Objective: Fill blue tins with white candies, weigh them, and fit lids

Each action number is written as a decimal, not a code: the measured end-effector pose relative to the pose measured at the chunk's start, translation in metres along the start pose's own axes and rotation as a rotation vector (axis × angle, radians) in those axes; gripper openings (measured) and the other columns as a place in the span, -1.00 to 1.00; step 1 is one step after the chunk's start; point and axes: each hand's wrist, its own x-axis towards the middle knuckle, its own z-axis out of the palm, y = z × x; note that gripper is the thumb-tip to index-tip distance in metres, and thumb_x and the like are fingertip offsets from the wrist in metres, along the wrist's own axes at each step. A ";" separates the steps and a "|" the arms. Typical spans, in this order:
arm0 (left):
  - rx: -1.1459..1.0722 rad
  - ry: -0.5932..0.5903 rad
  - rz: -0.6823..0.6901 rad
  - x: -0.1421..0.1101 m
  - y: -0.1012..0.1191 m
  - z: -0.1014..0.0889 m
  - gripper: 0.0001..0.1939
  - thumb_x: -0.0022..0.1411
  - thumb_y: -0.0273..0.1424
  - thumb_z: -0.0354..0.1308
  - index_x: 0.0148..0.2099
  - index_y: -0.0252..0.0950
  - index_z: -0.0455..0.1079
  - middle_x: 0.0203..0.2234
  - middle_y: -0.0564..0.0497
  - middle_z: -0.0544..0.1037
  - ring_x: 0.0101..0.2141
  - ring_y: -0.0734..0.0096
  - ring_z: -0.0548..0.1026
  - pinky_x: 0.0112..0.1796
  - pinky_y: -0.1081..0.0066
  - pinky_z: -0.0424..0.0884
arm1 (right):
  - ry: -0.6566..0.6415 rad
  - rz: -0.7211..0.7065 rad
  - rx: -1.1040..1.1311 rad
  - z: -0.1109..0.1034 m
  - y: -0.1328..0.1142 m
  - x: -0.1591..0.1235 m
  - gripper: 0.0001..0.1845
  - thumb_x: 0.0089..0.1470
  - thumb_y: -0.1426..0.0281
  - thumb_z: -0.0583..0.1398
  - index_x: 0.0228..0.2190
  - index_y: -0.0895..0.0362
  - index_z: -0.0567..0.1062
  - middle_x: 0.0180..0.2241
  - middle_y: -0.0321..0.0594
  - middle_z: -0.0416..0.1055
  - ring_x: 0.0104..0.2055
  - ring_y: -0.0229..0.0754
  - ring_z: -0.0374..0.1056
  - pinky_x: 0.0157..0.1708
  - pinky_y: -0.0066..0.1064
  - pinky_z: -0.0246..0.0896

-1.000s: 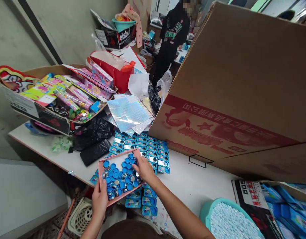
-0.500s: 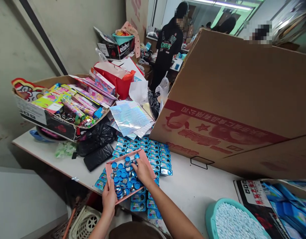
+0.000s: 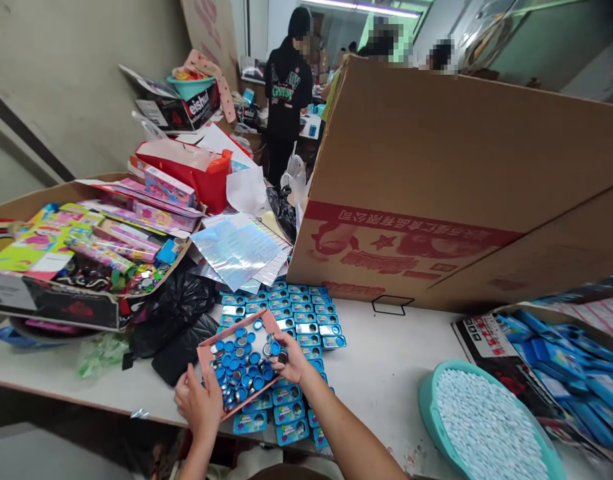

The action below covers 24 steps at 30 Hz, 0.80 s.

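A shallow pink tray is tilted over rows of small blue packs on the table. Inside it lie many small round blue-and-silver caps, some blue side up, others silver. At the tray's left side, my left hand grips the edge, its fingers partly hidden. My right hand is closed around several of the caps at the tray's right side. The blue packs, each with a round recess, continue behind the tray, where some have a silver disc showing.
A large cardboard box rises behind the packs. At right are a turquoise basin of pale blue pellets and a carton of blue pieces. An open carton of toys and black bags lie left. A person stands beyond.
My right hand has gathered several caps and drawn back to the tray's right edge, exposing some of the tray's floor. The view has turned to the right.
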 end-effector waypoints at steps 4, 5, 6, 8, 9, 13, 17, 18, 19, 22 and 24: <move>-0.254 -0.078 0.288 -0.007 0.043 -0.005 -0.47 0.18 -0.10 -0.09 0.03 -0.35 0.33 -0.09 -0.26 0.39 -0.02 0.04 0.33 -0.01 0.06 0.26 | -0.084 0.046 0.114 0.001 -0.005 0.000 -0.82 -0.16 0.32 0.17 -0.47 0.12 0.27 -0.65 -0.37 0.27 -0.70 -0.43 0.05 -0.76 -0.64 -0.40; -0.350 -0.193 0.308 -0.011 0.055 -0.004 -0.51 0.19 -0.09 -0.09 -0.02 -0.30 0.36 -0.14 -0.19 0.44 -0.09 0.12 0.39 -0.06 0.13 0.32 | -0.079 0.044 0.127 0.002 -0.005 0.001 -0.82 -0.16 0.33 0.17 -0.48 0.12 0.27 -0.65 -0.38 0.27 -0.70 -0.43 0.05 -0.76 -0.64 -0.40; -0.427 -0.300 0.300 -0.015 0.068 -0.001 -0.55 0.19 -0.09 -0.08 -0.05 -0.27 0.38 -0.17 -0.14 0.47 -0.15 0.18 0.43 -0.11 0.18 0.36 | -0.060 0.040 0.136 0.002 -0.005 0.003 -0.82 -0.16 0.33 0.17 -0.48 0.12 0.27 -0.66 -0.38 0.27 -0.70 -0.43 0.05 -0.75 -0.64 -0.40; -0.520 -0.445 0.276 -0.023 0.089 0.007 -0.58 0.16 -0.08 -0.01 -0.09 -0.25 0.41 -0.21 -0.10 0.50 -0.23 0.24 0.47 -0.18 0.24 0.41 | 0.010 0.034 0.145 0.003 -0.004 0.006 -0.82 -0.16 0.32 0.17 -0.48 0.12 0.28 -0.66 -0.38 0.28 -0.71 -0.43 0.06 -0.75 -0.65 -0.39; -0.543 -0.476 0.263 -0.027 0.097 0.011 -0.59 0.13 -0.08 0.04 -0.13 -0.25 0.43 -0.23 -0.10 0.50 -0.25 0.25 0.48 -0.21 0.26 0.42 | 0.048 0.031 0.145 0.003 -0.004 0.007 -0.81 -0.16 0.30 0.17 -0.48 0.12 0.29 -0.66 -0.38 0.28 -0.71 -0.43 0.06 -0.75 -0.65 -0.38; -0.625 -0.525 0.184 -0.039 0.121 0.029 -0.60 -0.03 -0.08 0.19 -0.26 -0.30 0.47 -0.38 -0.07 0.52 -0.39 0.28 0.49 -0.34 0.30 0.45 | 0.188 -0.047 0.095 -0.005 -0.006 0.006 -0.77 -0.16 0.23 0.17 -0.51 0.14 0.33 -0.69 -0.39 0.26 -0.73 -0.44 0.01 -0.76 -0.62 -0.39; -0.754 -0.668 -0.026 -0.058 0.147 0.052 -0.50 -0.21 -0.09 0.29 -0.25 -0.33 0.45 -0.50 -0.01 0.51 -0.45 0.32 0.50 -0.40 0.34 0.45 | 0.390 -0.333 0.081 -0.023 -0.016 0.001 -0.70 -0.26 0.21 0.27 -0.57 0.11 0.29 -0.70 -0.46 0.20 -0.70 -0.41 0.08 -0.75 -0.58 -0.19; -0.780 -0.712 -0.084 -0.065 0.154 0.058 -0.49 -0.25 -0.10 0.31 -0.26 -0.34 0.44 -0.51 -0.01 0.51 -0.45 0.31 0.50 -0.40 0.35 0.44 | 0.433 -0.377 0.106 -0.029 -0.021 -0.001 -0.67 -0.27 0.20 0.29 -0.58 0.10 0.28 -0.70 -0.47 0.18 -0.69 -0.40 0.10 -0.74 -0.57 -0.15; -0.799 -0.755 -0.132 -0.071 0.162 0.064 -0.47 -0.28 -0.11 0.32 -0.27 -0.34 0.44 -0.50 -0.02 0.52 -0.44 0.31 0.51 -0.39 0.35 0.44 | 0.462 -0.389 0.137 -0.036 -0.027 -0.004 -0.65 -0.28 0.18 0.31 -0.58 0.10 0.27 -0.70 -0.48 0.16 -0.68 -0.39 0.11 -0.74 -0.56 -0.14; -0.806 -0.836 -0.161 -0.085 0.185 0.083 -0.46 -0.30 -0.11 0.32 -0.26 -0.34 0.43 -0.47 -0.05 0.55 -0.42 0.30 0.52 -0.35 0.33 0.43 | 0.429 -0.333 0.224 -0.061 -0.052 -0.017 -0.58 -0.28 0.14 0.33 -0.60 0.09 0.22 -0.72 -0.51 0.08 -0.72 -0.43 0.02 -0.76 -0.57 -0.25; -0.783 -0.815 -0.081 -0.089 0.200 0.096 -0.49 -0.24 -0.10 0.29 -0.26 -0.33 0.42 -0.46 -0.05 0.54 -0.40 0.29 0.52 -0.31 0.32 0.43 | 0.337 -0.328 0.252 -0.079 -0.071 -0.029 -0.54 -0.26 0.12 0.33 -0.61 0.09 0.19 -0.73 -0.54 0.02 -0.73 -0.46 -0.07 -0.77 -0.58 -0.33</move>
